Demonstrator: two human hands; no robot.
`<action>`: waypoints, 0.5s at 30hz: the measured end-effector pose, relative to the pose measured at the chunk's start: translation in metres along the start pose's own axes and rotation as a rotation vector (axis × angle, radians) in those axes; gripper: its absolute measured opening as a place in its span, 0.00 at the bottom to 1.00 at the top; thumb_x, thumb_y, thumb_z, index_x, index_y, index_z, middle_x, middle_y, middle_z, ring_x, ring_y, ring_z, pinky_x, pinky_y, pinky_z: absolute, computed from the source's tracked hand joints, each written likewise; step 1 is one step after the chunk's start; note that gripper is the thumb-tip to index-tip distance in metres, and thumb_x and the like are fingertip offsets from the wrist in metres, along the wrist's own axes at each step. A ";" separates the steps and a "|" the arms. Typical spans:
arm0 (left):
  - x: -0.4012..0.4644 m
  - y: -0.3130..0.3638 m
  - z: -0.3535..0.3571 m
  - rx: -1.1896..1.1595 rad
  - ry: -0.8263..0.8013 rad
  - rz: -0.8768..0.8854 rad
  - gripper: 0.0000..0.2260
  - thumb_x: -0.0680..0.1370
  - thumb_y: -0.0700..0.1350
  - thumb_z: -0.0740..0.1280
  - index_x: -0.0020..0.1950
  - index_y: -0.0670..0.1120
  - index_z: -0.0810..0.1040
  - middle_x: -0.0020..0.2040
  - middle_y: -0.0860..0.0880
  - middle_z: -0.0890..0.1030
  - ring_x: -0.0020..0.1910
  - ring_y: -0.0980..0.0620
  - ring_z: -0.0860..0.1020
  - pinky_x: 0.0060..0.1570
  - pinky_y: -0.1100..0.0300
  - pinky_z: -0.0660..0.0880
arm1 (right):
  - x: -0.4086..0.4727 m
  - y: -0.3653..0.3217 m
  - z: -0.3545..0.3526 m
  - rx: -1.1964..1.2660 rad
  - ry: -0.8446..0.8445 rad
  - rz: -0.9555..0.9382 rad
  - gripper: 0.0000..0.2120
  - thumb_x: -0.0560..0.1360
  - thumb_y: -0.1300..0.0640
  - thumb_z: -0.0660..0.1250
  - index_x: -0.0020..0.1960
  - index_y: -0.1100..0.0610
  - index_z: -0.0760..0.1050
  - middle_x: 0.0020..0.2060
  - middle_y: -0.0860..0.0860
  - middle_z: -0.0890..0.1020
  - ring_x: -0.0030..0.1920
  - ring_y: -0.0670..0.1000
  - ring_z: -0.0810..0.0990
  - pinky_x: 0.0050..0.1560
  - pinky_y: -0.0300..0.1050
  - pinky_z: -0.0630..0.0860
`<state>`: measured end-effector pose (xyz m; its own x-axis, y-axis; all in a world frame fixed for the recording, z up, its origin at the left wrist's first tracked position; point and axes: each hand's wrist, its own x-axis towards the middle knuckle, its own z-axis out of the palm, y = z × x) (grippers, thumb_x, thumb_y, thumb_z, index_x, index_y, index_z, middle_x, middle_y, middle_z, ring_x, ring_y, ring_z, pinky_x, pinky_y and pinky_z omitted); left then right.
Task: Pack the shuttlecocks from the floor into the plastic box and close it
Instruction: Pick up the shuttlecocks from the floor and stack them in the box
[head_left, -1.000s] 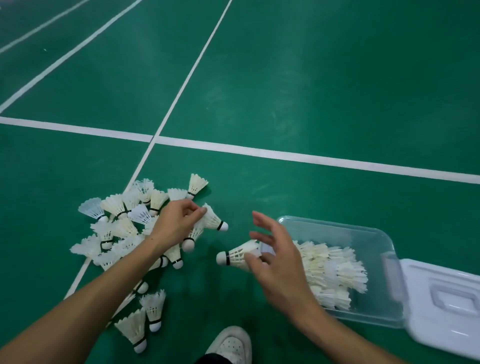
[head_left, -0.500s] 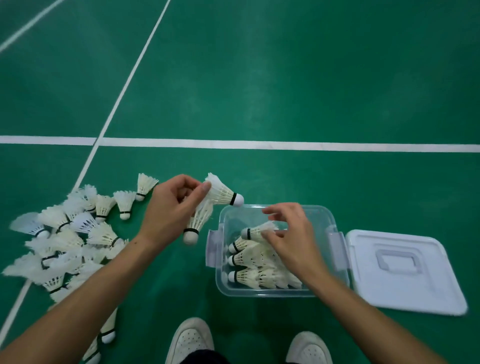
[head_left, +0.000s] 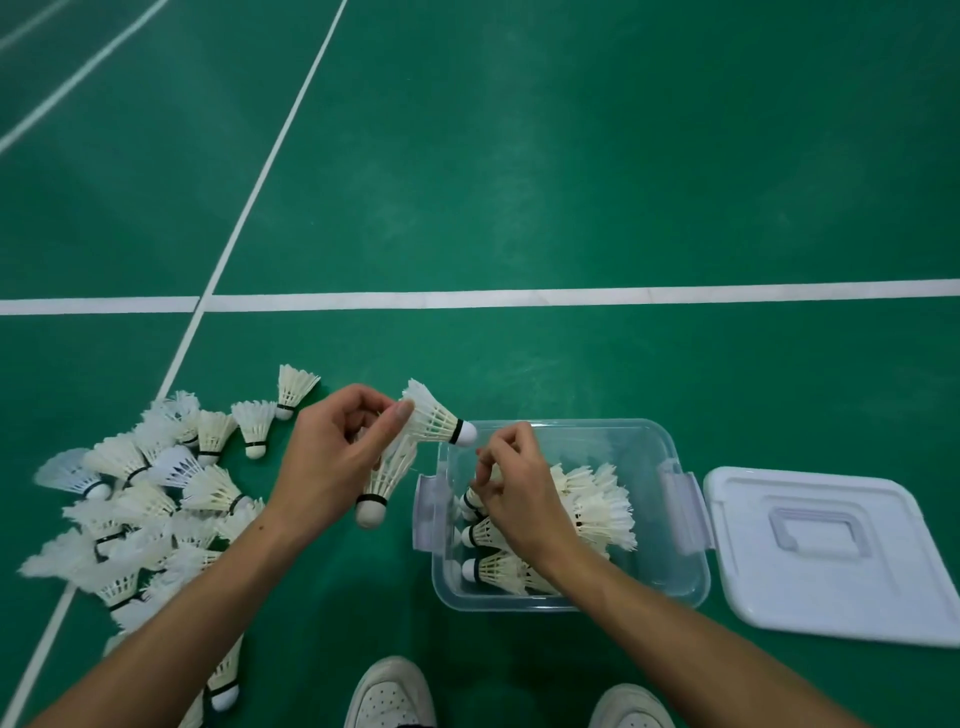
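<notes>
Both bare forearms reach forward from the lower corners, the left hand (head_left: 337, 457) raised with thumb and curled fingers pinching, the right hand (head_left: 519, 493) lower, knuckles up, its fingertips (head_left: 485, 462) bunched downward in a pinch.

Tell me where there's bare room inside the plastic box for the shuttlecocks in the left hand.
Free: the far strip of the plastic box, between its far wall and the packed shuttlecocks, past the right hand. Crowded: the box's middle and near part. The left hand grips two shuttlecocks.
</notes>
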<state>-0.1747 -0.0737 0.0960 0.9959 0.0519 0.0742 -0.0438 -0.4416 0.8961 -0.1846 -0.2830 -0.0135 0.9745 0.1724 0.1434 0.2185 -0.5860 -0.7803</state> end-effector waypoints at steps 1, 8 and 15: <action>-0.002 0.000 0.000 0.000 -0.003 -0.003 0.10 0.79 0.52 0.72 0.44 0.46 0.82 0.27 0.52 0.75 0.26 0.57 0.67 0.26 0.64 0.64 | 0.000 0.000 0.000 0.021 -0.005 0.005 0.16 0.73 0.76 0.71 0.45 0.56 0.73 0.51 0.46 0.69 0.47 0.48 0.74 0.43 0.44 0.83; -0.008 -0.002 -0.001 -0.014 -0.053 -0.027 0.10 0.78 0.53 0.73 0.43 0.47 0.83 0.27 0.53 0.74 0.27 0.57 0.67 0.27 0.64 0.64 | -0.009 -0.002 -0.014 0.233 -0.045 0.077 0.15 0.74 0.66 0.77 0.44 0.52 0.74 0.58 0.46 0.74 0.61 0.45 0.78 0.55 0.42 0.85; -0.001 0.011 0.002 0.028 -0.195 0.018 0.08 0.77 0.52 0.75 0.44 0.48 0.84 0.29 0.45 0.76 0.27 0.56 0.68 0.27 0.63 0.64 | -0.014 -0.008 -0.065 0.426 0.024 0.179 0.12 0.74 0.61 0.79 0.53 0.50 0.80 0.59 0.44 0.81 0.63 0.43 0.81 0.56 0.46 0.85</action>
<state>-0.1756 -0.0808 0.1051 0.9916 -0.1292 0.0016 -0.0621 -0.4658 0.8827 -0.1963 -0.3323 0.0303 0.9970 0.0773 -0.0061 0.0117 -0.2267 -0.9739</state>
